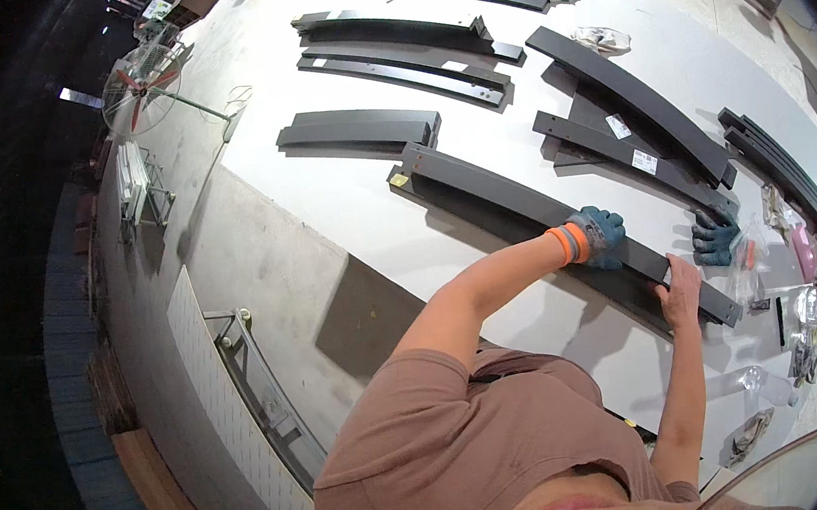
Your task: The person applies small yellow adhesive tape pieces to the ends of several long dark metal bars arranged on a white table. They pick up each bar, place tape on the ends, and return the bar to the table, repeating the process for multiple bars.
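Note:
A long black bar (505, 183) lies slantwise across the white table in front of me, with a second dark edge or piece alongside its near side. My left hand (599, 236), in a teal glove with an orange cuff, is closed over the bar right of its middle. My bare right hand (684, 293) grips the same bar near its right end, thumb on the near side; some of its fingers are hidden. Just beyond the right hand lies an empty teal glove (715, 239). A yellow sticker (399, 180) marks the bar's far left end.
Several other black bars (396, 25) lie across the white table (476, 135). Clear bottles (770, 384), a pink item (804, 251) and rags (752, 434) sit at the right. A fan (141, 87) and a metal frame (265, 397) stand on the floor at the left.

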{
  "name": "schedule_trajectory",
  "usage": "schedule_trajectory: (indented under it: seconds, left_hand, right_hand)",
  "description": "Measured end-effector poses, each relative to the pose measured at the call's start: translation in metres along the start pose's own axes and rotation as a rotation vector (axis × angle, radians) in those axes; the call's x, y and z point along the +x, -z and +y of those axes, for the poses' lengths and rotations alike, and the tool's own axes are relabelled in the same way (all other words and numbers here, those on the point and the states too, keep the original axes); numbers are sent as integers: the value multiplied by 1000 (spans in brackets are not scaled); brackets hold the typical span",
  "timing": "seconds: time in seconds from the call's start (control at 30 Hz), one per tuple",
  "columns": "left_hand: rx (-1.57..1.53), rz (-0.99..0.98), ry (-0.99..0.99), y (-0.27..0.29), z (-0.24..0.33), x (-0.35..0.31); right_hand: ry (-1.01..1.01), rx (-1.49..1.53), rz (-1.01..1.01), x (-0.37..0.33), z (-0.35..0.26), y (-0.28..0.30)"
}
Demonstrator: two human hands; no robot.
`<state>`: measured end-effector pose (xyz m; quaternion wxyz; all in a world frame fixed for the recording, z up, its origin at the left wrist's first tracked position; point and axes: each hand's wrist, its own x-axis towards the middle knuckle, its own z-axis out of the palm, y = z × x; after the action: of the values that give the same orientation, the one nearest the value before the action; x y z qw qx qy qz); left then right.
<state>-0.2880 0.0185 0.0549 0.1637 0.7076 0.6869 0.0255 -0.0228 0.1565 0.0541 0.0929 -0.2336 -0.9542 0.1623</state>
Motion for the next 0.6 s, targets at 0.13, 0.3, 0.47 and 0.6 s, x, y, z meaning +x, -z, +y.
schedule_trajectory:
  seconds: [0.13, 0.3, 0.47, 0.6]
  left_hand:
    - [-32, -37, 30, 5, 1, 2]
    - [43, -63, 85, 5, -15, -11]
    - [86, -84, 75, 1, -14, -11]
    - [191, 282, -7, 18, 3, -21]
  right_hand:
    - [-26, 12, -66, 0, 12, 0]
    - [15, -50, -40, -1, 6, -1]
    - [11, -47, -52, -4, 6, -2]
    - [-27, -116, 12, 5, -9, 25]
